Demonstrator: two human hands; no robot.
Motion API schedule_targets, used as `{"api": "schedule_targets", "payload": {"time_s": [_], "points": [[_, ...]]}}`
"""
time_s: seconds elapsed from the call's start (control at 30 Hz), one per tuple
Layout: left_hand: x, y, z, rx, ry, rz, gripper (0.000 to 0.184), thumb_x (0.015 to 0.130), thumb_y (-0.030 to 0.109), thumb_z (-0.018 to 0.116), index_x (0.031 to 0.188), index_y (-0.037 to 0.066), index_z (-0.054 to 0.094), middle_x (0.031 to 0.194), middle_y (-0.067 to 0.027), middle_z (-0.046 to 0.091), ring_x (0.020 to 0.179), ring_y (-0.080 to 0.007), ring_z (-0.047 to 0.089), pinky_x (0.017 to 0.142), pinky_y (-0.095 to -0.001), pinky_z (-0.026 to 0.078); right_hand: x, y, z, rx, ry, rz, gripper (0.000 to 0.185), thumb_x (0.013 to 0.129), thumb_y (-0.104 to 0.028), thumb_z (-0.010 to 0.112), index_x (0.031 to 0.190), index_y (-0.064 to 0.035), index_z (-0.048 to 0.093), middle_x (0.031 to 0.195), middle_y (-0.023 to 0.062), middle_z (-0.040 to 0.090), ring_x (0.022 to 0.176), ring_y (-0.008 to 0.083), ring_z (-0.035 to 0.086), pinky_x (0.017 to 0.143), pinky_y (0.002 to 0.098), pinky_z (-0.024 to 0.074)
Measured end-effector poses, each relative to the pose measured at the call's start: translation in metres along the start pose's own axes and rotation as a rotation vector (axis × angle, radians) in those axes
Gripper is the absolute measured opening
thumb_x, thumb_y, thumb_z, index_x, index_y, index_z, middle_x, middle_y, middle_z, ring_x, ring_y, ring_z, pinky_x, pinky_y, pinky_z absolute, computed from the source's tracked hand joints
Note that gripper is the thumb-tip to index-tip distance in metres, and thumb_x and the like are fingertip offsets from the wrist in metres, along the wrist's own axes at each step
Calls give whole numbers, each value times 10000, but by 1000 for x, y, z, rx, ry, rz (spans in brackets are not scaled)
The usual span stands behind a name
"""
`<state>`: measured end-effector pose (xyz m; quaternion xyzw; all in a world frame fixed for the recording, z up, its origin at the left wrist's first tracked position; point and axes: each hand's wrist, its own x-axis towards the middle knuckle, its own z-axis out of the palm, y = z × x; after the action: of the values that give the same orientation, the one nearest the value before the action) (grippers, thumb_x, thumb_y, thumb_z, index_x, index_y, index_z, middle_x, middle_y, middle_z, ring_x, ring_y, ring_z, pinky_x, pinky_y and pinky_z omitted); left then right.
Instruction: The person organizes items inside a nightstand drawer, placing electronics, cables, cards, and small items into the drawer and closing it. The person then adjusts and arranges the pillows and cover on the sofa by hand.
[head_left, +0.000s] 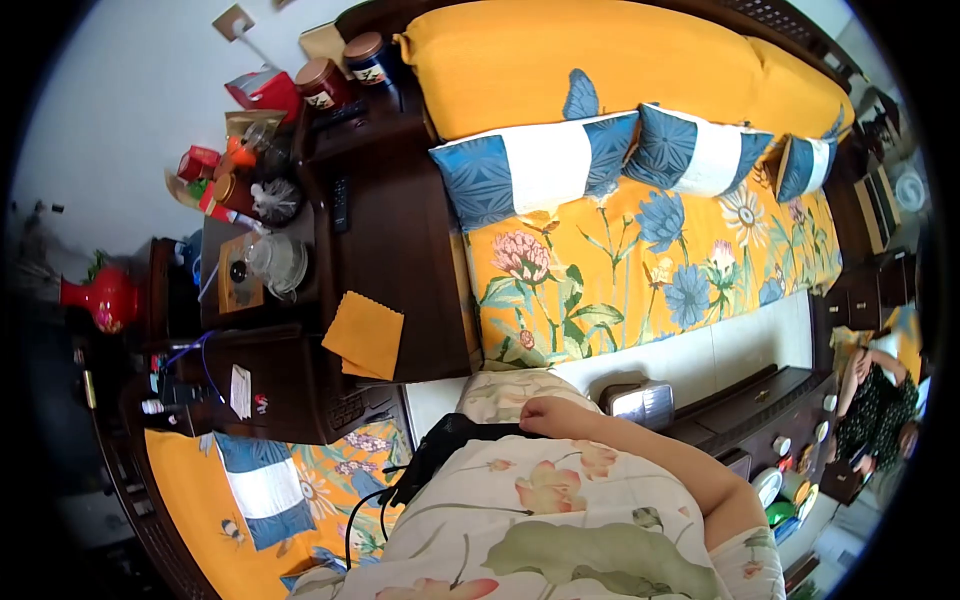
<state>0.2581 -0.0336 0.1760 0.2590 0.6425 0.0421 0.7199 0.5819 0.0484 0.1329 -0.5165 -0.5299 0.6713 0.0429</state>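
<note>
My right hand [548,416] is in front of my waist, its fingers curled closed at the end of a black strap. The strap runs to a black pouch [445,445] lying against my floral clothing [555,490], and black cords hang from the pouch on its left side. My left hand is not in view. Ahead of me, two folded yellow cloths [368,335] lie on the corner of a dark wooden side table [400,260].
A sofa with a yellow floral cover [620,270] and cushions [545,165] stands ahead. On the side table are a remote control [341,205] and canisters [322,84]; a glass teapot [277,262] stands left. A low table [760,400] is right; another person [875,410] sits beyond.
</note>
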Motion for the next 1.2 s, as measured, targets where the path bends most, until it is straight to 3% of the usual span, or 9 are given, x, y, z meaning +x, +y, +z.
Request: {"api": "schedule_targets", "payload": {"time_s": [0.13,0.17,0.27,0.57,0.87,1.03,1.13,1.17,1.2], "points": [[5,14,-2,62,-27,15,309,846,214,566,1093,33,537,992,-48,602,888,-117,557,758,-279,468,-32,11,-2,119,120,41,199,811,-247,575,887,-65,597,745,53,588,707,120,523,646,264,428],[6,17,-2,74,-36,20,307,846,213,566,1093,32,537,990,-48,602,886,-116,557,757,-278,468,-41,16,-1,153,174,37,235,793,-249,570,869,-29,597,797,110,606,759,198,565,703,307,438],[9,26,-3,114,-66,28,303,846,209,566,1091,31,537,985,-47,603,880,-113,557,753,-275,469,-80,24,-3,358,260,171,183,821,-216,584,876,-41,588,774,20,575,742,89,498,665,245,417],[37,76,1,311,-263,12,292,847,195,566,1085,28,538,971,-43,604,861,-102,558,743,-267,471,-162,121,78,1051,561,322,215,814,-218,577,889,-18,596,795,48,595,750,122,532,704,270,431],[119,113,15,324,-646,-216,264,864,172,538,1083,25,542,967,-33,600,839,-79,556,736,-249,471,-166,128,109,1004,610,424,219,801,-220,585,896,-24,598,808,56,606,766,140,552,711,281,439],[109,117,-16,313,-657,-295,332,870,162,510,1154,-7,485,1004,-50,586,909,-96,537,800,-252,446,-163,138,101,920,553,472,223,793,-221,589,901,-27,599,815,61,612,774,150,563,716,288,444],[162,51,-36,329,-546,-291,327,869,189,514,1134,-4,504,988,-45,587,908,-101,532,797,-256,444,-164,150,82,850,485,494,225,789,-222,592,903,-29,600,819,64,616,779,156,570,718,291,446],[112,127,-2,635,-576,-205,313,866,231,523,1108,32,536,965,-35,587,891,-103,532,781,-254,443,-165,156,74,825,447,497,226,787,-222,593,904,-29,600,821,64,617,781,158,572,719,293,447],[123,125,-3,725,-580,-193,308,863,243,526,1100,47,544,956,-33,590,892,-105,533,767,-254,445,-167,163,65,798,401,495,227,786,-222,594,905,-30,600,822,65,618,783,160,574,720,294,448]]}}
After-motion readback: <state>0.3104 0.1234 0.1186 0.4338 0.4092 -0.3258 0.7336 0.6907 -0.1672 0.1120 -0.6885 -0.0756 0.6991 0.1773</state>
